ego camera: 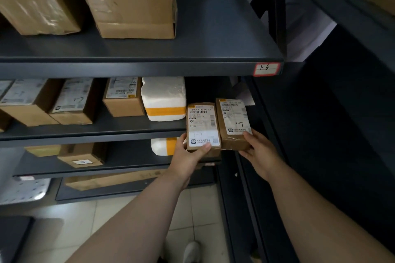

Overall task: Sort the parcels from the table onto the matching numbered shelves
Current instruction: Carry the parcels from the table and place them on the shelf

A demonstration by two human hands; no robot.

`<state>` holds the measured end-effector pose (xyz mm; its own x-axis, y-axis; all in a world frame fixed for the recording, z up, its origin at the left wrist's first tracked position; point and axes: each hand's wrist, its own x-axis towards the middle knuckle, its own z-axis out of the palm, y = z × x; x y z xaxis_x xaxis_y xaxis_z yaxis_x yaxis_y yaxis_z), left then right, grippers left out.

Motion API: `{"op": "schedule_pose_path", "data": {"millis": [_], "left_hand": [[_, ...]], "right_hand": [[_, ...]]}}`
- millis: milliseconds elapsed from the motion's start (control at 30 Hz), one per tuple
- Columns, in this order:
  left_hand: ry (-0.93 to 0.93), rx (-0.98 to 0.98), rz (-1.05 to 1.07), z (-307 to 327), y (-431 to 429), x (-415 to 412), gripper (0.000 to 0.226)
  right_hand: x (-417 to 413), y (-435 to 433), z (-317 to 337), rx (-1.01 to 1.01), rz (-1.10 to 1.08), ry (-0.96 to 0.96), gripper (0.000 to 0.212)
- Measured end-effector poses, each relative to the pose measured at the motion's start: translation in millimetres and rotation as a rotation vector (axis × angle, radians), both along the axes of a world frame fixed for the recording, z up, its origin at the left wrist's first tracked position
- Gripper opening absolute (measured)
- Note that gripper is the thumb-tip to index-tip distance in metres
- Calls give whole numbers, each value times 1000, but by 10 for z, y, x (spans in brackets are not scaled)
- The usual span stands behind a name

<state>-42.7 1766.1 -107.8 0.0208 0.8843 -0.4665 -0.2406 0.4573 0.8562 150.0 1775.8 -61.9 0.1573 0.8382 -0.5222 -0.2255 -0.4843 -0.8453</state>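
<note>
So both hands are busy here. The left grip [188,156] is wrapped around the near end of a small brown parcel [203,126], thumb on top of its white label, with "1-7" handwritten on it. The right grip [259,149] is holding a second brown parcel [234,124] by its near end, also marked "1-7". The two parcels sit side by side, touching, just right of the white foam box with orange tape [163,98]. Their near ends stick out past the shelf edge [85,134] that the foam box sits on. Can't tell whether they rest on that shelf or are just held at its level.

Left of the foam box there's a row of cardboard boxes [123,97] with shipping labels, a couple also marked "1-7". Above the foam box and off to the right, the upper shelf carries a red-bordered tag [266,69] reading "1-6". Below the foam box is another white foam box [164,146] with orange tape.
</note>
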Motion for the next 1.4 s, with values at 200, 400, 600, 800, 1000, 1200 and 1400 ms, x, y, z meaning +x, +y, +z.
{"op": "schedule_pose_path", "data": {"millis": [200,400,600,800,1000,1200,1400], "left_hand": [[86,-78,74,-76,234,17,89],[105,-86,95,-13,297,115,98],[581,140,41,39,-106,75,105],[1376,804,-343,-8,-332,-54,73],[1522,783,-609,82,-156,62,60],[1660,595,-721,165,-11,190,64],[1664,660,-584,137,263,228,62]], "right_hand": [[-41,203,-163,40,-12,-105,29],[-148,332,-331,55,-146,-264,56],[-213,9,-272,267,152,-961,66],[-133,-208,-324,626,550,-1555,63],[-102,-215,-372,533,708,-1667,60],[-79,36,-342,436,781,-1619,64],[-11,388,-252,452,828,-1494,64]]}}
